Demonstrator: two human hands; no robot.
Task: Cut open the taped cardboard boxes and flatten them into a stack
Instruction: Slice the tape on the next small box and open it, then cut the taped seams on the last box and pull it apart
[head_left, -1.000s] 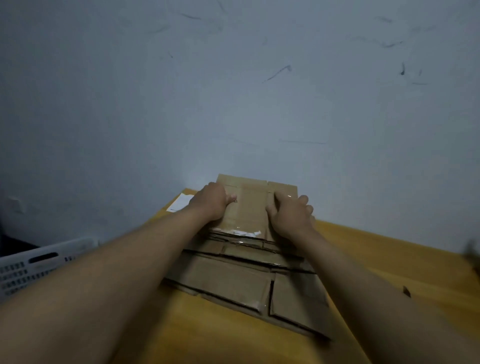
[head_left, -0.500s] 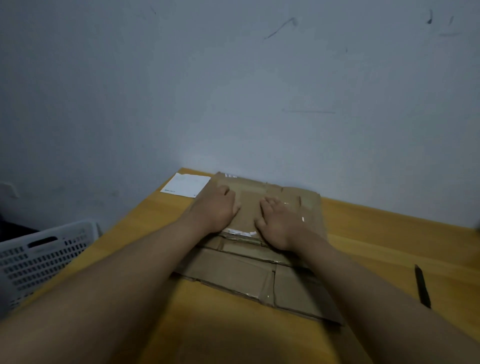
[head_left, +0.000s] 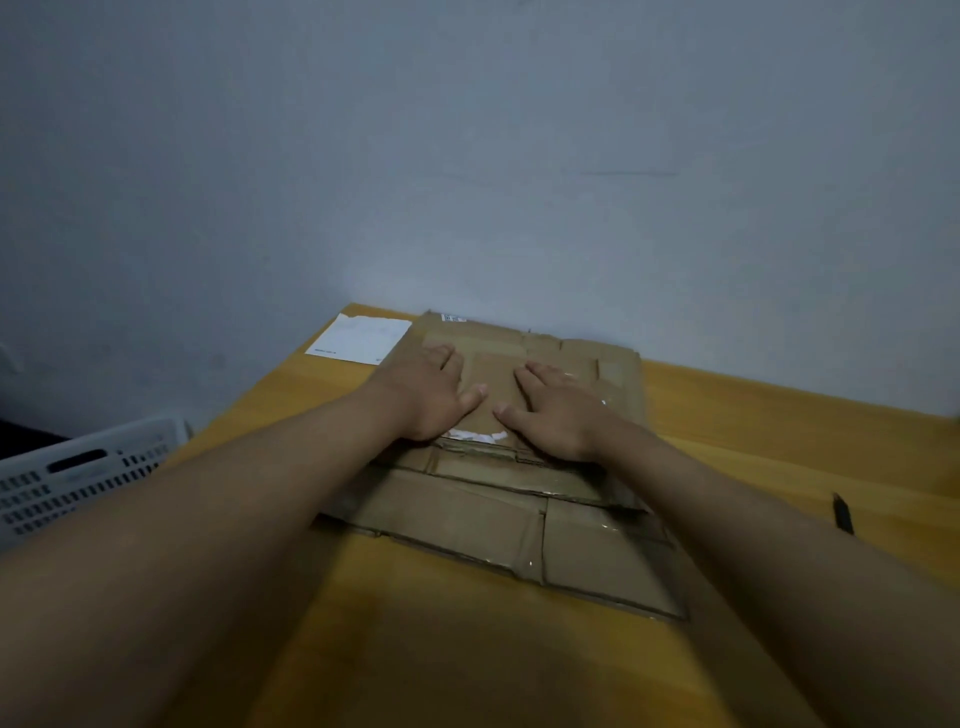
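Both the left hand (head_left: 426, 392) and right hand (head_left: 553, 413) press with straight fingers (head_left: 535, 375) on the flattened cardboard boxes (head_left: 467, 499) at the table's (head_left: 426, 649) far edge, probably to flatten the stack.

Brown flattened cardboard boxes (head_left: 483, 499), apparently stacked.

It looked like a plain room in a home or small storeroom rather than a fitted workshop; which of the two could not be told. A bare, scuffed grey-white wall (head_left: 467, 156) filled the upper frame. Below it stood a yellow wooden table (head_left: 779, 431), and a white perforated plastic crate (head_left: 78, 478) sat at the lower left edge, beside the table.
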